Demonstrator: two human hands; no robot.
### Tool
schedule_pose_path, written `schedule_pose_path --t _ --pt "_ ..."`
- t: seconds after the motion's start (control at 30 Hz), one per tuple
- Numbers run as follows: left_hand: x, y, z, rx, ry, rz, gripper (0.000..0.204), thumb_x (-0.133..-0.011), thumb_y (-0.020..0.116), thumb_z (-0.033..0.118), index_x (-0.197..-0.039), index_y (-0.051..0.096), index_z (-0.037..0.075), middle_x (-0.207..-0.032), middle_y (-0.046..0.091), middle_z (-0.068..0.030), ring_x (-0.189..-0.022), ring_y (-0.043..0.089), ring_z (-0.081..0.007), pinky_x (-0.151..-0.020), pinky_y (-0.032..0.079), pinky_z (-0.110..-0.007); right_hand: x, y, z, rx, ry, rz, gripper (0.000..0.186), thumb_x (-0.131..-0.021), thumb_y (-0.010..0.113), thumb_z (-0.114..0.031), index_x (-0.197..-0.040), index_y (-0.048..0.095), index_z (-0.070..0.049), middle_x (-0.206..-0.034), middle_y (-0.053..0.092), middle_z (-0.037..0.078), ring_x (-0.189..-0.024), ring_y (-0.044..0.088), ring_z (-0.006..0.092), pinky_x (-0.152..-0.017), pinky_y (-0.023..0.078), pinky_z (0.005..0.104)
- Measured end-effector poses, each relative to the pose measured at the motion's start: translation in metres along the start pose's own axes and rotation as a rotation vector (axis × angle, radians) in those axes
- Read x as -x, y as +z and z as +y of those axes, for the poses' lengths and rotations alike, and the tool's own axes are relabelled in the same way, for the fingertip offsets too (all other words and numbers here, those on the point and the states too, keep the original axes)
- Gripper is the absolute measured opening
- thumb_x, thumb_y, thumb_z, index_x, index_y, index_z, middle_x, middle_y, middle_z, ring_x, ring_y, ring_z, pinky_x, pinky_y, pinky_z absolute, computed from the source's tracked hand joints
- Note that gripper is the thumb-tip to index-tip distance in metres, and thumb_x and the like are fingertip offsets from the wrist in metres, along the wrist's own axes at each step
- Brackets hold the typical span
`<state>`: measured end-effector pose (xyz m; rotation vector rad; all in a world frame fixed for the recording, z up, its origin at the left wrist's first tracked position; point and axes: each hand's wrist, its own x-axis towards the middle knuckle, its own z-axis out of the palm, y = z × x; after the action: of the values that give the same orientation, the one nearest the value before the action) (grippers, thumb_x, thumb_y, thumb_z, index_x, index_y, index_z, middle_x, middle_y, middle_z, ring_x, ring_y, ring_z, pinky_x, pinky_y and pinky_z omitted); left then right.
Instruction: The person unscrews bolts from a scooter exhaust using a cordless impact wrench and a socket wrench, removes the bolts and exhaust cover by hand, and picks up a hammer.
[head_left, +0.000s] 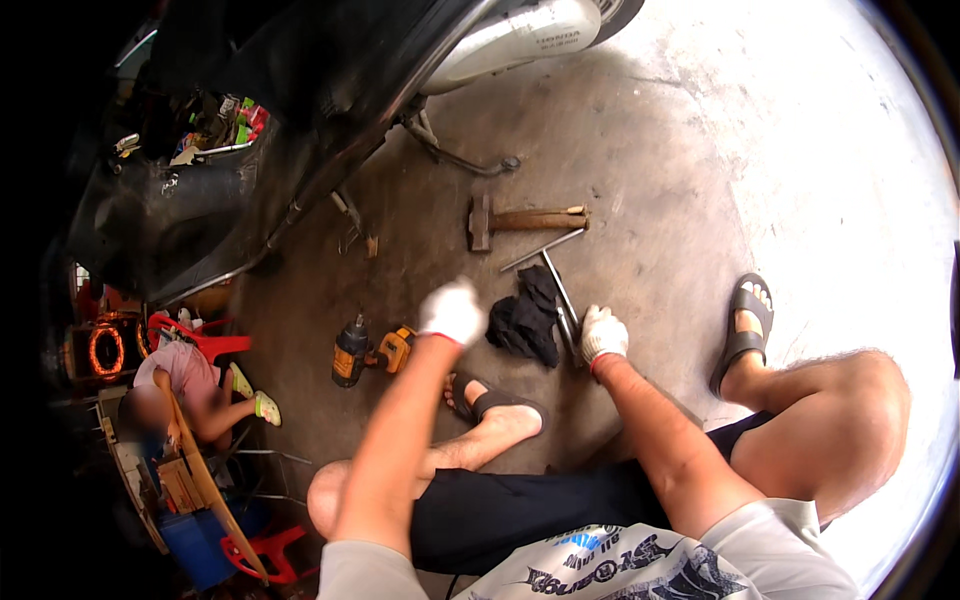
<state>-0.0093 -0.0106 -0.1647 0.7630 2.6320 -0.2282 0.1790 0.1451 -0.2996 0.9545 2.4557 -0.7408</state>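
Observation:
My left hand [453, 312], in a white work glove, is raised over the floor between a cordless impact wrench and a black cloth. Motion smears its fingers. My right hand [604, 333], gloved the same way, is curled closed beside the lower end of a T-handle wrench [561, 283] and a short metal tool [566, 331]. What it grips, if anything, is hidden. The crumpled black cloth [525, 325] lies just left of these tools. A sledgehammer [481, 222] with a wooden handle rests farther off. The yellow-and-black impact wrench [350, 352] sits left of my foot.
A motorbike or scooter [330, 110] stands at the upper left, its stand [450, 155] reaching over the concrete floor. Another person [190, 375] sits at the left near red plastic chairs [215, 340]. My sandalled feet [505, 415] flank the tools.

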Motion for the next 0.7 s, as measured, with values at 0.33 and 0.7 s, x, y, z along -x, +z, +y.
schedule_pose_path --t 0.33,0.7 --pt "0.027 0.134 0.132 0.367 -0.284 -0.330 0.050 -0.087 0.065 0.030 -0.123 0.053 -0.003 -0.115 0.067 -0.0296 -0.110 0.066 -0.0410 -0.094 0.054 -0.046 -0.024 0.031 0.058 -0.364 0.187 0.042 0.026 -0.087 0.064 -0.020 -0.106 0.062 -0.003 -0.097 0.070 0.019 -0.095 0.068 0.0312 -0.086 0.053 0.0417" --pt "0.010 0.033 0.054 0.482 0.233 -0.299 0.032 -0.096 0.056 0.024 -0.121 0.059 0.003 -0.115 0.065 -0.0273 -0.110 0.061 -0.0443 -0.093 0.049 -0.045 -0.041 -0.057 -0.011 -1.078 -0.278 -0.581 0.038 -0.090 0.070 -0.029 -0.115 0.071 -0.001 -0.094 0.072 0.005 -0.084 0.064 0.0151 -0.080 0.052 0.0312"
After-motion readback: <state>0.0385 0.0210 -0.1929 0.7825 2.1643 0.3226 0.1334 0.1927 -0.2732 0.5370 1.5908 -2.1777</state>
